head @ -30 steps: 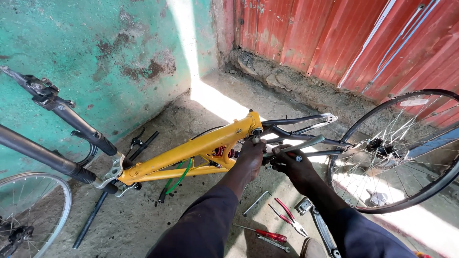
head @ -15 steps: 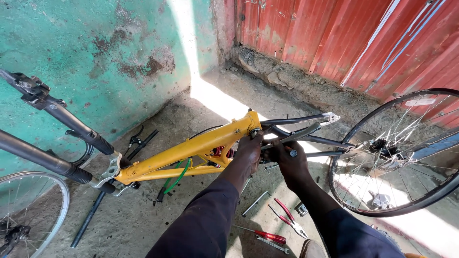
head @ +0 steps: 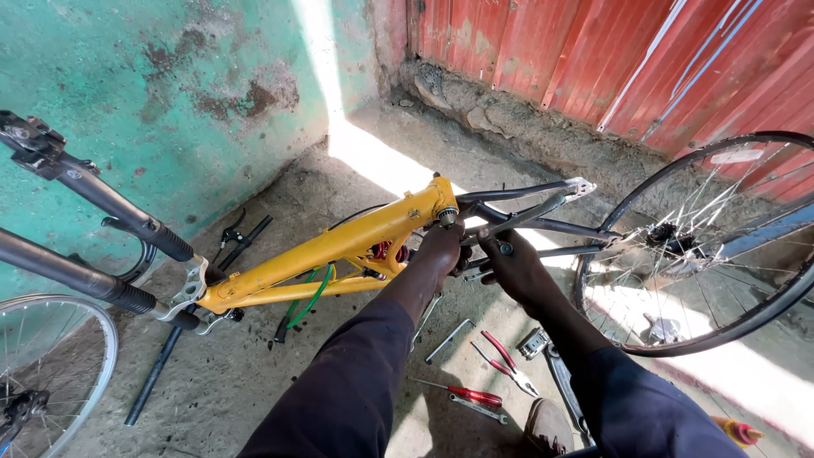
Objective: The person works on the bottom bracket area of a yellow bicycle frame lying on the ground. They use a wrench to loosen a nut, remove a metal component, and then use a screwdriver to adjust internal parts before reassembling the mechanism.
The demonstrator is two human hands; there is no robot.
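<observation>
Both your hands are closed on the bike at its middle. Your left hand (head: pixel 443 248) wraps the rear end of the yellow metal bicycle frame (head: pixel 339 246), just under the seat-tube opening, fingers curled round the tube. Your right hand (head: pixel 515 267) is clamped on the dark grey rear stays (head: pixel 543 227) right beside it; a small blue-tipped part shows at the knuckles, too small to identify. The two hands are almost touching.

Frame position: lying low over the concrete floor (head: pixel 254 373), nose toward the left, rear stays pointing right toward the black-rimmed spoked wheel (head: pixel 704 246). A grey suspension fork (head: pixel 102 284) runs off the front end to the left edge, with a second spoked wheel (head: pixel 51 365) in the lower left corner. A green cable loop (head: pixel 309 301) hangs under the frame.

On the floor under your forearms: red-handled pliers (head: pixel 507 358), a red-handled screwdriver (head: pixel 466 394), a plain steel rod (head: pixel 449 339), a small silver metal block (head: pixel 532 343). A black tube (head: pixel 153 377) lies on the ground at the left.

Backdrop: peeling turquoise wall (head: pixel 170 93) on the left, red corrugated sheet metal (head: pixel 610 59) on the right. A strip of sunlight crosses the floor between them.
</observation>
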